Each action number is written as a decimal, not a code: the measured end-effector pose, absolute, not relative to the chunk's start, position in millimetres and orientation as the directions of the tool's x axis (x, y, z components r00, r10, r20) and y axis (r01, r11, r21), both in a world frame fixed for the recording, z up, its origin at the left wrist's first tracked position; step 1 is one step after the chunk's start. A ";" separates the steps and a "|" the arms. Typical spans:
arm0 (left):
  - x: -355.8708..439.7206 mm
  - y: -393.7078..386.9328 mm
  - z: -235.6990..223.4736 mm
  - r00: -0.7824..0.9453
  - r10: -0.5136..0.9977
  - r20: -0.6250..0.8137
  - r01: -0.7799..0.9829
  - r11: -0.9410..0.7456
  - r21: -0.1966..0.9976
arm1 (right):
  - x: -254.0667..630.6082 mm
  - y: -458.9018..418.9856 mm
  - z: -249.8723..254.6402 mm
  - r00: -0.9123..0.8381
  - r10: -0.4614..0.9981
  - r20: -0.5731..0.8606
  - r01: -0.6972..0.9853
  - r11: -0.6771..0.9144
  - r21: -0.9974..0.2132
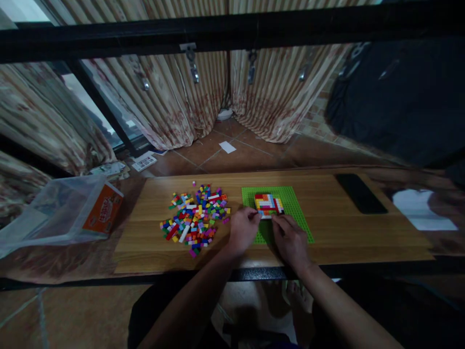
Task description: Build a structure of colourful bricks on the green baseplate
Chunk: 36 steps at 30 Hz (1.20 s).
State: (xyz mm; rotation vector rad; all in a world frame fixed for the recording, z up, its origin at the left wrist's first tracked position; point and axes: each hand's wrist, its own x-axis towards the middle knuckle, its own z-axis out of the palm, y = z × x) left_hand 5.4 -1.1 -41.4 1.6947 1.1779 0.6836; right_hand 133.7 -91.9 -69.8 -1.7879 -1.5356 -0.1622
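Note:
A block of many-coloured toy bricks sits on the green baseplate, with a white strip along its near edge. My left hand is at the near left corner of the block, thumb and fingers pinched together. At the near right side, my right hand has its fingers bent in against the block's near edge. What either set of fingertips holds, if anything, is too small to make out. Left of the baseplate lies a loose pile of mixed bricks, with longer red and white ones among the small pieces.
The wooden board bears a black phone-like slab at its right. A clear plastic bin with an orange label stands off the left end. White paper lies beyond the right end. A dark bar crosses above, before curtains.

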 end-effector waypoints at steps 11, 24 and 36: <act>-9.7 -6.9 -16.7 0.307 0.950 0.058 0.495 -0.211 0.843 | 121.9 -98.1 -53.8 0.242 0.808 0.537 0.906 0.009 -0.423; -109.0 58.0 23.0 -0.108 0.994 0.014 -0.134 -0.028 0.991 | 51.4 -13.3 -41.0 -0.003 0.928 0.373 0.853 0.197 -0.484; -107.4 55.3 26.6 -0.051 0.997 0.064 -0.105 -0.069 0.992 | 33.2 -1.3 -47.6 0.100 0.947 0.304 0.899 0.045 -0.437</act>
